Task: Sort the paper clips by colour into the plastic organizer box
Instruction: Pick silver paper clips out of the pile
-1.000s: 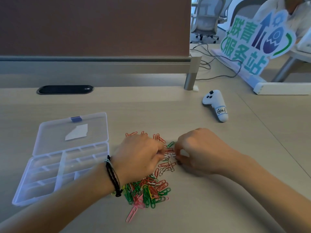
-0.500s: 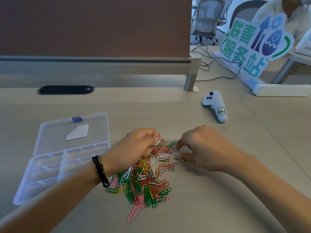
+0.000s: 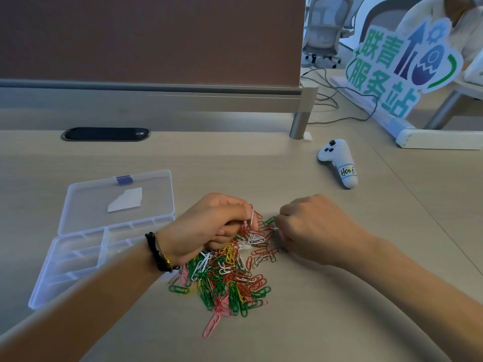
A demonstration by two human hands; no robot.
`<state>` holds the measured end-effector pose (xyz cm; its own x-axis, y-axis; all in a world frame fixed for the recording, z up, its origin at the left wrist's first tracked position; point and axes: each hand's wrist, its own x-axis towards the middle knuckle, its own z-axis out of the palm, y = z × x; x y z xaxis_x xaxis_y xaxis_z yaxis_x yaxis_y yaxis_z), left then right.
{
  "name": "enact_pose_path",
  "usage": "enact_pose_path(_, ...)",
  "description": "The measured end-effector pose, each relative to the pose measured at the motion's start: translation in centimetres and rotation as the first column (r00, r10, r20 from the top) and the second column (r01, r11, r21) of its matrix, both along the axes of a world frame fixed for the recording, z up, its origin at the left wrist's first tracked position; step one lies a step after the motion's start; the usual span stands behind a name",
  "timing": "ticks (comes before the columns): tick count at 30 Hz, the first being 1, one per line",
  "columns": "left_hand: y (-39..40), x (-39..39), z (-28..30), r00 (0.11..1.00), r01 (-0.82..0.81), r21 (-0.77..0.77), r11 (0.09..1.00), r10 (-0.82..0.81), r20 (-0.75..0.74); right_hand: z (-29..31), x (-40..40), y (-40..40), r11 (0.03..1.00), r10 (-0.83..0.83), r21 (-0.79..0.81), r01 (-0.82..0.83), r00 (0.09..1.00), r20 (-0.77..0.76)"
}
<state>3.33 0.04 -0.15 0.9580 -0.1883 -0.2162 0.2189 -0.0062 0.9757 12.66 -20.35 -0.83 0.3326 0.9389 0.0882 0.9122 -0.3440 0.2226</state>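
A heap of paper clips (image 3: 227,278) in green, red, yellow, pink and white lies on the desk in front of me. My left hand (image 3: 209,226) hovers over the heap's far left side with curled fingers pinching a white paper clip (image 3: 252,218). My right hand (image 3: 313,228) rests at the heap's far right edge, fingers curled, pinching a silver clip (image 3: 275,229). The clear plastic organizer box (image 3: 47,288) lies open to the left, its compartments empty and its lid (image 3: 78,205) flat behind.
A white game controller (image 3: 339,160) lies at the back right. A desk divider (image 3: 156,92) and a black cable slot (image 3: 104,133) run along the back. A standing sign (image 3: 402,66) and cables are at the far right.
My left hand has lifted and drawn back left off the heap with a white clip, uncovering more clips. My right hand stays at the heap's right edge.
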Motion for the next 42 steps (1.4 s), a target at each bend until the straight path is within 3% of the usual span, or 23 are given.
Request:
enact_pose_path(3, 0.0, 0.0, -0.1, 0.999, -0.027, 0.007, 1.000, 0.026, 0.046, -0.3, 0.3, -0.4, 0.989, -0.115, 0.079, 0.127, 0.983, -0.143)
enact_pose_path(5, 0.1, -0.1, -0.2, 0.998, -0.028, -0.076, 0.997, 0.032, 0.051, 0.0, 0.6, -0.7, 0.952, -0.178, 0.150, 0.266, 0.882, -0.437)
enact_pose_path(6, 0.2, -0.1, -0.3, 0.999, -0.023, -0.133, 0.991, 0.029, 0.044, 0.1, 0.7, -0.8, 0.914, -0.151, 0.194, 0.357, 0.742, -0.653)
enact_pose_path(7, 0.4, -0.1, -0.3, 0.999, -0.015, -0.192, 0.981, 0.022, 0.033, 0.2, 0.8, -1.0, 0.867, -0.050, 0.221, 0.447, 0.519, -0.853)
enact_pose_path(8, 0.5, -0.1, -0.3, 1.000, -0.003, -0.250, 0.968, 0.008, 0.018, 0.3, 0.7, -1.1, 0.816, 0.100, 0.230, 0.530, 0.263, -0.960)
enact_pose_path(10, 0.7, 0.0, -0.4, 1.000, 0.016, -0.337, 0.941, -0.023, -0.019, 0.3, 0.7, -1.4, 0.753, 0.348, 0.148, 0.642, -0.196, -0.917)
enact_pose_path(11, 0.7, 0.1, -0.5, 0.999, 0.017, -0.349, 0.937, -0.033, -0.041, 0.3, 0.7, -1.5, 0.749, 0.418, 0.101, 0.655, -0.349, -0.839)
enact_pose_path(13, 0.4, 0.2, -0.7, 0.995, -0.009, -0.299, 0.954, -0.020, -0.095, 0.0, 0.9, -1.4, 0.759, 0.486, 0.045, 0.650, -0.519, -0.703)
enact_pose_path(16, -0.1, 0.3, -0.5, 0.990, -0.066, -0.062, 0.996, 0.058, -0.131, -0.3, 0.7, -0.8, 0.763, 0.524, -0.020, 0.646, -0.636, -0.566)
enact_pose_path(18, -0.2, 0.0, 0.0, 0.996, -0.067, 0.183, 0.981, 0.077, -0.052, -0.3, 0.6, -0.3, 0.750, 0.480, -0.071, 0.658, -0.614, -0.626)
enact_pose_path(19, -0.2, -0.1, 0.2, 0.999, -0.052, 0.295, 0.954, 0.055, 0.000, -0.1, 0.5, -0.1, 0.744, 0.409, -0.074, 0.665, -0.539, -0.736)
enact_pose_path(21, -0.4, -0.4, 0.5, 0.995, -0.031, 0.474, 0.880, -0.017, 0.097, 0.4, 0.3, 0.1, 0.776, 0.210, -0.020, 0.631, -0.288, -0.934)
enact_pose_path(24, -1.2, -0.8, 0.4, 0.979, -0.078, 0.720, 0.689, -0.082, 0.184, 1.3, 0.4, 0.6, 0.854, 0.059, 0.060, 0.517, 0.018, -0.998)
enact_pose_path(27, -2.2, -1.2, 0.2, 0.977, -0.156, 0.887, 0.435, -0.065, 0.204, 2.0, 0.9, 1.3, 0.929, -0.008, 0.098, 0.357, 0.284, -0.959)
enact_pose_path(29, -2.7, -1.6, 0.4, 0.972, -0.185, 0.930, 0.318, -0.082, 0.222, 2.2, 0.6, 1.6, 0.949, -0.052, 0.096, 0.299, 0.453, -0.890)
enact_pose_path(34, -4.0, -2.1, 0.9, 0.970, -0.163, 0.985, 0.056, -0.176, 0.170, 1.6, -0.7, 2.3, 0.959, -0.226, 0.018, 0.284, 0.797, -0.561)
enact_pose_path(38, -3.8, -1.8, 1.1, 0.972, -0.143, 0.988, 0.052, -0.178, 0.151, 1.3, -1.4, 2.4, 0.968, -0.179, 0.071, 0.242, 0.859, -0.480)
enact_pose_path(42, -3.4, -1.6, 0.7, 0.970, -0.115, 0.989, 0.096, -0.202, 0.132, 1.4, -0.7, 2.0, 0.938, -0.199, 0.090, 0.336, 0.730, -0.654)
